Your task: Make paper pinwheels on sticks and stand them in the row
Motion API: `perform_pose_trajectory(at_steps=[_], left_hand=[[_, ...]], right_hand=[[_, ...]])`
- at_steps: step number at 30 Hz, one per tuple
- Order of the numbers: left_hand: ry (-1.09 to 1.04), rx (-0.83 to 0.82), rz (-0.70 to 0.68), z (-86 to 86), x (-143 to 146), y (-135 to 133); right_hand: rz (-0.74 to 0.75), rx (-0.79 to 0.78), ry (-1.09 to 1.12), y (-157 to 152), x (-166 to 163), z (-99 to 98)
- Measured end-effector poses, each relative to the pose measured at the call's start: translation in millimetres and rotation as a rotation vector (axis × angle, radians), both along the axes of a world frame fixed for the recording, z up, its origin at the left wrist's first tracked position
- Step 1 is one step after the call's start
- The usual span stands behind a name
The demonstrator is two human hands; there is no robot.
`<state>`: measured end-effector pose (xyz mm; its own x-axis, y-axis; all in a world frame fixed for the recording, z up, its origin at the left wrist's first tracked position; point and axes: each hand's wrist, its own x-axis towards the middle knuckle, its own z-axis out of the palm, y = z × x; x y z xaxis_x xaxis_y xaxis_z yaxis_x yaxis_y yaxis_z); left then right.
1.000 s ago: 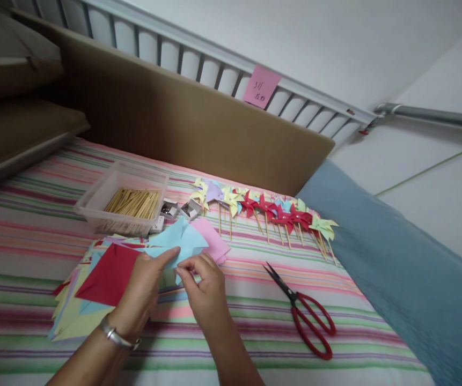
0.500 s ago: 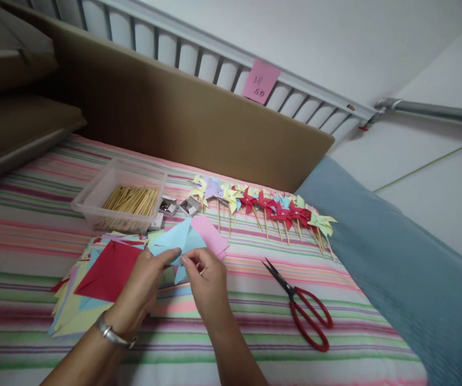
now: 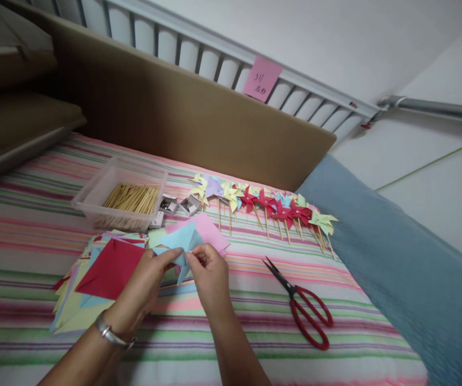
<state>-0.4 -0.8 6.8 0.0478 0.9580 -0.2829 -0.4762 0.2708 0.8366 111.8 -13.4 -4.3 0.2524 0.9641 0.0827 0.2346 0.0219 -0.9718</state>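
From where I stand, I see two bare hands working close together above a cloth with stripes (image 3: 275, 370). The left hand (image 3: 152, 276) pinches a blue paper (image 3: 180, 238); its thumb lies on top, and the fingers which must support from below are hidden from me. The right hand (image 3: 210, 273) pinches the same paper near its middle, with the thumb and first finger pressed together; if something small is also between these tips, I cannot tell. The blue paper is partly folded, it is held in front of some pink paper (image 3: 212, 233), and the hands cover part of its lower side. A silver bracelet (image 3: 112, 332) is around the left wrist, and both forearms are cut off at the bottom. Beside the left hand lies a pile of coloured papers (image 3: 70, 316) with a red square (image 3: 110, 271) on top, partly covered by this hand. Behind the pile stands a clear plastic box (image 3: 94, 185) with wooden sticks (image 3: 132, 198); next to it, two little boxes contain dark pieces, too small to recognise. Farther right, pinwheels (image 3: 249, 199) overlap so much that I cannot count them. Nearer, red-handled scissors (image 3: 293, 292) lie slightly open.
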Motion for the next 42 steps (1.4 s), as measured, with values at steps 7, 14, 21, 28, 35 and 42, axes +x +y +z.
perform_pose_trajectory(at_steps=[7, 14, 21, 28, 35, 42], left_hand=[[0.158, 0.089, -0.083, -5.2, 0, 1], [0.21, 0.009, -0.022, -8.0, 2, 5], [0.149, -0.061, -0.121, -15.1, -1, 9], [0.2, -0.117, -0.242, -18.0, 7, 6], [0.033, -0.147, -0.318, -18.0, 10, 4], [-0.061, -0.156, -0.26, -12.7, 11, 3]], right_hand=[[-0.019, -0.045, 0.07, 2, 1, 4.3], [0.025, -0.067, 0.015, 1, 4, 2.4], [-0.014, -0.12, 0.141, 5, 31, 8.4], [0.12, -0.226, 0.397, 3, 28, 2.1], [0.125, -0.152, 0.495, 2, 30, 4.9], [0.092, -0.097, 0.666, 1, 19, 5.8]])
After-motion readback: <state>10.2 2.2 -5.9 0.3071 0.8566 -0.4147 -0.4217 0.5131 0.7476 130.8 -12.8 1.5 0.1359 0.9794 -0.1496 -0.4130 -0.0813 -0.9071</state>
